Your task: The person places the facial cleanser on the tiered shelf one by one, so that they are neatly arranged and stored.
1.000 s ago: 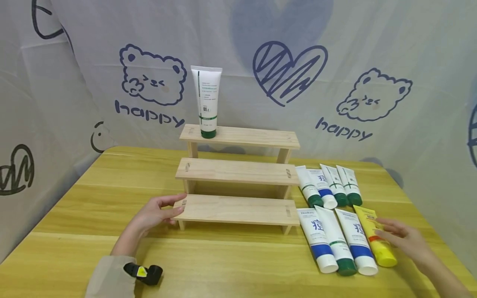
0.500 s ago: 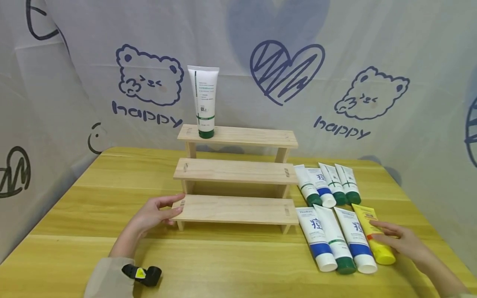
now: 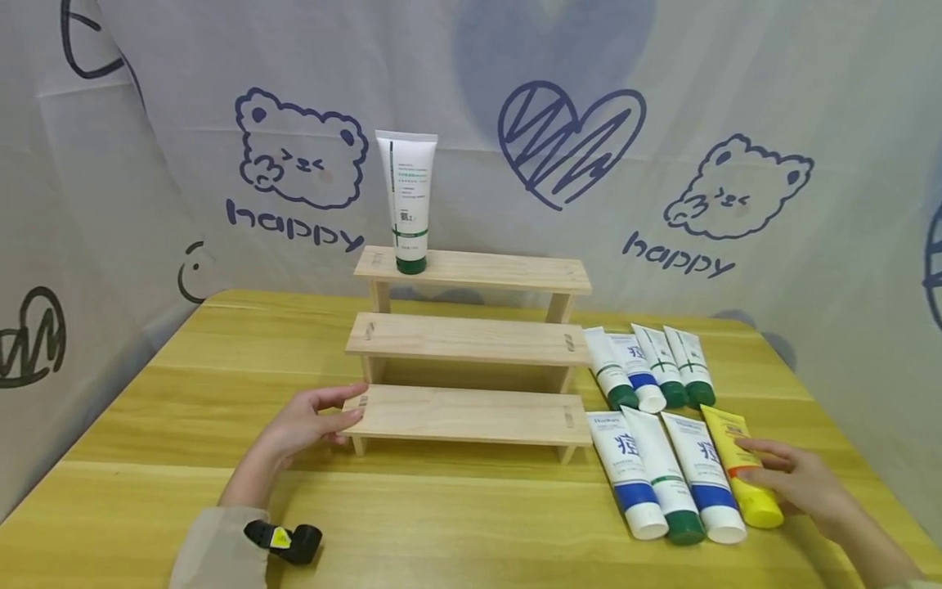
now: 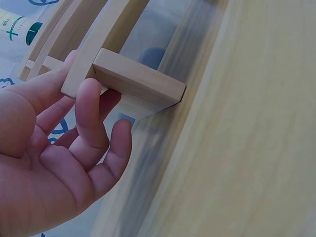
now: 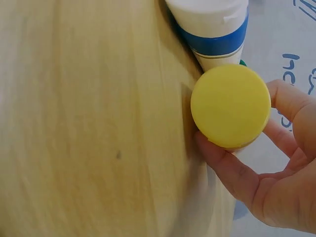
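A three-tier wooden display stand (image 3: 471,415) sits mid-table in the head view. My left hand (image 3: 309,421) grips the left end of its lowest board (image 4: 81,74), thumb and curled fingers at the edge. On the table at the right, a yellow squeeze tube (image 3: 724,433) lies flat, its cap toward me. My right hand (image 3: 805,487) holds it from the right; in the right wrist view thumb and fingers lie on two sides behind its yellow cap (image 5: 229,106). A white tube with a green cap (image 3: 410,192) stands cap-down on the top tier's left part.
Left of the yellow tube lie white tubes with blue caps-end bands, such as one tube (image 3: 699,470), and a green-capped tube (image 3: 662,466). Several smaller tubes (image 3: 651,368) form a row behind. A printed cloth (image 3: 456,82) hangs behind the table (image 3: 441,523).
My right hand's fingers have closed in on the yellow tube from its right side. The left hand keeps its place on the stand, and the view has shifted slightly.
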### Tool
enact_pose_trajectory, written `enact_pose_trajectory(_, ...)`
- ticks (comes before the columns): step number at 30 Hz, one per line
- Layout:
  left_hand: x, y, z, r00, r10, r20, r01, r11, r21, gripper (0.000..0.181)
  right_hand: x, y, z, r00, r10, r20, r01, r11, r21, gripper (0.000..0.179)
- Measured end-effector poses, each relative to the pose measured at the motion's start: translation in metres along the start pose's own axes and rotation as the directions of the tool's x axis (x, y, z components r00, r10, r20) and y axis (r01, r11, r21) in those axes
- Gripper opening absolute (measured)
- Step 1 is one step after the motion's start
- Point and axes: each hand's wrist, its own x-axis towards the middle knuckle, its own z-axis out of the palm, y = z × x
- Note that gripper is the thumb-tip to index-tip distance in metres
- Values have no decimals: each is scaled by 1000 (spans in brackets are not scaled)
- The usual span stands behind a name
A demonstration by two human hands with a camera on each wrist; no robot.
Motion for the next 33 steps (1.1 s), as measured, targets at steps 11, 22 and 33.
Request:
enact_pose_trajectory(11,1,0,0,1000,2,-5,-2,1000,6,53,-4,0,-11,1000,-10,9,9,990,139,36)
enact_pose_trajectory(22,0,0,0,1000,4,1,-4,1000,-1,53,-2,1,-16,999,-37,32,30,978,208,40)
enact_pose_trajectory(33,0,-1,0,1000,10,8,-10,1000,-2,53,-4,-14,-13,998,-66,4,65,985,160,76)
